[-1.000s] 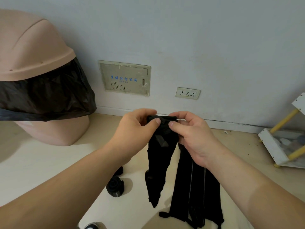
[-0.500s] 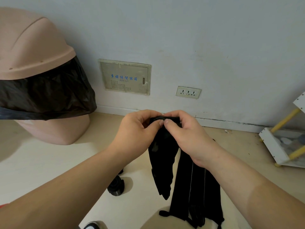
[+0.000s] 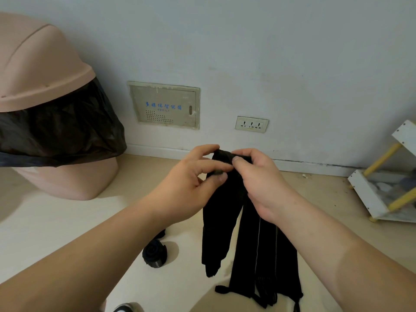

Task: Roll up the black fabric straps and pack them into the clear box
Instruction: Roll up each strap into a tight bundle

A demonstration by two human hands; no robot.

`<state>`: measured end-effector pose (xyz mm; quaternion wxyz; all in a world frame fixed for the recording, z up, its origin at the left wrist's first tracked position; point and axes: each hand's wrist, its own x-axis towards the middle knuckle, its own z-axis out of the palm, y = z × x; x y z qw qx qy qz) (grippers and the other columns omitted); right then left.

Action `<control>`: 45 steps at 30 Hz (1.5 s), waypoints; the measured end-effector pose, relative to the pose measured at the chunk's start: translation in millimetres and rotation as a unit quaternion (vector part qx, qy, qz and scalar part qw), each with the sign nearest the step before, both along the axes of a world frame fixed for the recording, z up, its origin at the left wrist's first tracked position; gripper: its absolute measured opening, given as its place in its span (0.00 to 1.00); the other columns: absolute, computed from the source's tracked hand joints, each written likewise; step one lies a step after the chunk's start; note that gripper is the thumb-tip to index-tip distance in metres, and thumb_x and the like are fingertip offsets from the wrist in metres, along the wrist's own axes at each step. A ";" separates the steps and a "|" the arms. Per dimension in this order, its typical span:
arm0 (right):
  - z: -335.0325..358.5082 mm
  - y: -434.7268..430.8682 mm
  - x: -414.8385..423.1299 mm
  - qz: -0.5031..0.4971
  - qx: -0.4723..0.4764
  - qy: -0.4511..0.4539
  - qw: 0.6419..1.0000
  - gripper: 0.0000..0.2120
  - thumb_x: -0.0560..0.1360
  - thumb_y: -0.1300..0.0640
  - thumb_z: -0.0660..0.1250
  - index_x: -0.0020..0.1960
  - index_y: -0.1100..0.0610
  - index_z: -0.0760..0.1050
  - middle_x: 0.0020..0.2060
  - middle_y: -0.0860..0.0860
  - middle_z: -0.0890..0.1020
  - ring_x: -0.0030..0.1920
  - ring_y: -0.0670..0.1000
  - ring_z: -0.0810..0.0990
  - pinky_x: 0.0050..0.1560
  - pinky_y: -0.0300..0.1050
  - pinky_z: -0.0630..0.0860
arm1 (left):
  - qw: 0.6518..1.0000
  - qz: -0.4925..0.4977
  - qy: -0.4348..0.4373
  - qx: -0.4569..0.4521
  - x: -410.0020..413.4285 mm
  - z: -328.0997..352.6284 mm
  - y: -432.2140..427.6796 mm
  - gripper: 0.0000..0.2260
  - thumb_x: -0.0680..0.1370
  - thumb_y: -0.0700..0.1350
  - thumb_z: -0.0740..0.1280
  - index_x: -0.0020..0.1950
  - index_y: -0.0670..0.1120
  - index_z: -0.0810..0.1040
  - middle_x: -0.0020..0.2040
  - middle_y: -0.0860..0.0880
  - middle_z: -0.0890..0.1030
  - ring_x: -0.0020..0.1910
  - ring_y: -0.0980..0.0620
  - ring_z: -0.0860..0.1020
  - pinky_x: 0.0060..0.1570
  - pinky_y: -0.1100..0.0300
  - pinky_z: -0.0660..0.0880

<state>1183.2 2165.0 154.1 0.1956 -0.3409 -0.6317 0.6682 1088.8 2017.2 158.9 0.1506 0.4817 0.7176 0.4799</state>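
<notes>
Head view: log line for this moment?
held strap: top curled, rest hanging; left hand: pinches top; right hand: pinches top; rolled strap: on floor

- Left hand (image 3: 189,188) and right hand (image 3: 261,181) pinch the top of a hanging black fabric strap (image 3: 219,221) at frame centre.
- More flat black straps (image 3: 265,262) lie lower right.
- A rolled black strap (image 3: 154,255) sits lower centre-left.

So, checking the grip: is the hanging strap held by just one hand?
No, the left hand and right hand both pinch the top end of the hanging black strap.
</notes>
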 end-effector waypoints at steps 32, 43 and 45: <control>15.8 -21.0 5.3 0.093 0.054 0.044 0.993 0.06 0.81 0.52 0.73 0.56 0.51 0.82 0.49 0.47 0.88 0.51 0.46 0.86 0.53 0.43 0.82 | 0.973 0.123 -0.186 0.063 -1.5 11.0 -2.3 0.04 0.80 0.38 0.73 0.53 0.46 0.85 0.42 0.49 0.88 0.39 0.57 0.85 0.41 0.63 0.83; 16.6 -20.1 5.3 0.074 0.079 0.032 0.994 0.05 0.80 0.58 0.70 0.53 0.49 0.82 0.42 0.45 0.86 0.43 0.44 0.84 0.44 0.40 0.80 | 0.976 0.101 -0.180 0.067 -2.6 11.8 -2.8 0.05 0.80 0.35 0.73 0.52 0.45 0.86 0.44 0.49 0.89 0.41 0.57 0.86 0.44 0.64 0.83; 18.6 -20.3 5.8 0.081 0.059 0.032 0.994 0.04 0.79 0.58 0.71 0.53 0.51 0.82 0.42 0.47 0.86 0.42 0.45 0.84 0.44 0.41 0.78 | 0.980 0.105 -0.159 0.063 -1.5 12.0 -2.4 0.05 0.79 0.36 0.74 0.52 0.45 0.86 0.43 0.50 0.88 0.39 0.58 0.85 0.42 0.65 0.81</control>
